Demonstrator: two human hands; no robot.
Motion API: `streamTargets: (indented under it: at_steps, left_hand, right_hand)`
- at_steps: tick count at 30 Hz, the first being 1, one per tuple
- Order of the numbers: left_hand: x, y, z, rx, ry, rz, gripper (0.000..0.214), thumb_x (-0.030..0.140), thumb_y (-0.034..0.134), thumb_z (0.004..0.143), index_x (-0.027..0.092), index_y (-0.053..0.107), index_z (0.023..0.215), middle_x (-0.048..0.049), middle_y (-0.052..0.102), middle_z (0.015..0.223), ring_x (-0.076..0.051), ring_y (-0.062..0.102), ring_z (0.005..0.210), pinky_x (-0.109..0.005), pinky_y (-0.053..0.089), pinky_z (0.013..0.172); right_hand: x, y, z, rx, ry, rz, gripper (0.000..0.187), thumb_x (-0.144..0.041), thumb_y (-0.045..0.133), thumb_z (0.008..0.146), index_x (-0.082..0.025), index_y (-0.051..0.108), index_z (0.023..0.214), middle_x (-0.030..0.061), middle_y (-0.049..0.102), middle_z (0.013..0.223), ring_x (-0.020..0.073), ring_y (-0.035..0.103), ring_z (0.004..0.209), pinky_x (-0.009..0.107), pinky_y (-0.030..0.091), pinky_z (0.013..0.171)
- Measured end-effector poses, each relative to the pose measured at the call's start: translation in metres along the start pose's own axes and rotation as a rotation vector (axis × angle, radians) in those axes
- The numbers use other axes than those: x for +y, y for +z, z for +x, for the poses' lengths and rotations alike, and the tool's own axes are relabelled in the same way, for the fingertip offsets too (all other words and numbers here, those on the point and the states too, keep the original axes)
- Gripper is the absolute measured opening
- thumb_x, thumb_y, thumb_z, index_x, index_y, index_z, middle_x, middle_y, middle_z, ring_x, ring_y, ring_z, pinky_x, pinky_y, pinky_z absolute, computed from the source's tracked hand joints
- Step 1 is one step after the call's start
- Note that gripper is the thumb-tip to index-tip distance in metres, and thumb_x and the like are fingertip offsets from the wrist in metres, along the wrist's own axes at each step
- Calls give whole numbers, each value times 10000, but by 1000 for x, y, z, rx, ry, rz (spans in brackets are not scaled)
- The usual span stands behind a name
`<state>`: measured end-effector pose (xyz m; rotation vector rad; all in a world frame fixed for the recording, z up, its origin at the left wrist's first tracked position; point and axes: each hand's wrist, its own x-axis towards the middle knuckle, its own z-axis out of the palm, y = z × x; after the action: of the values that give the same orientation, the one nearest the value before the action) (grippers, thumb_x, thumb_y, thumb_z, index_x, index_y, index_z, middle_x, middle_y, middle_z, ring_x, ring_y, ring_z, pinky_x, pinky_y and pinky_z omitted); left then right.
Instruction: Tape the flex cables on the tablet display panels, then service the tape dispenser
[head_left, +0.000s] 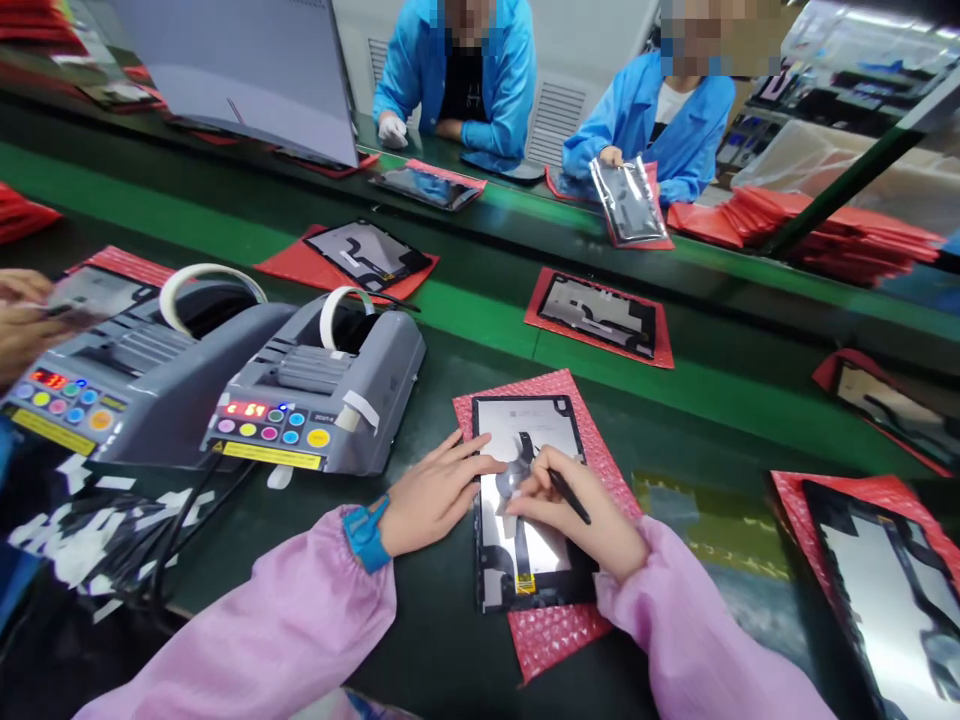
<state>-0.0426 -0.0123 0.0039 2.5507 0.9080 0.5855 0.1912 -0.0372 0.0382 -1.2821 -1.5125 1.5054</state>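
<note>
**A:** Where are the two hands?

**B:** Lower centre of the frame, both in pink sleeves. The left hand (435, 492) lies open, fingers stretched out, with the fingertips resting on the left edge of the tablet panel (536, 550). A blue wrist strap (366, 535) sits at its cuff.

**A:** And the other?

**B:** The right hand (581, 525) is curled closed around a thin black stylus (570, 497), pinching it like a pen. The tip end points at the grey flex part in the middle of the panel, and the hand rests on the panel's surface.

**A:** What is the panel lying on?

**B:** A pink bubble sheet (559, 630) on the dark table, its corners showing above and below the panel.

**A:** What's to the left?

**B:** A grey tape dispenser (330, 400) with coloured buttons, a cut strip sticking out at its front, just beside the left hand. A second dispenser (142, 370) stands further left, with another person's hand (19, 320) at the frame's left edge.

**A:** And beyond?

**B:** The green conveyor belt (480, 320) crosses the middle, carrying more panels on red sheets (600, 315). In the upper part two people in blue jackets sit behind it, and the right one holds a silver bag (630, 200).
</note>
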Motion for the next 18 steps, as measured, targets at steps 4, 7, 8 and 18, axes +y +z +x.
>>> streamTargets:
  at_steps: [4,7,8,18]
  left_hand:
    - [-1,-1,1,16,-19,-75,367,101,369,1009,185,554,1315,-74,706,1316,-204,464,1466,-558,289,1264]
    - [-3,1,0,32,-13,-87,356,106,378,1009,188,522,1323,-91,685,1353,-206,504,1436,-549,308,1258]
    - [-4,2,0,44,-12,-91,361,105,377,1008,185,496,1339,-101,678,1366,-204,532,1412,-536,324,1254]
    - [-5,7,-4,20,-49,-186,645,-29,375,854,211,332,1451,-77,627,1452,-197,476,1456,-498,324,1268]
  right_hand:
    - [16,7,18,50,-59,-85,513,-552,786,799,-237,383,777,-19,699,791,129,529,637,265,379,642]
    - [22,8,24,92,-83,-118,492,-521,773,826,-239,374,776,-2,730,824,142,564,665,271,383,661]
    - [23,8,25,97,-87,-113,490,-512,772,830,-240,367,776,3,740,834,147,575,675,274,389,670]
    - [33,8,29,116,-111,-165,464,-478,756,851,-250,358,785,8,775,854,161,609,650,290,413,663]
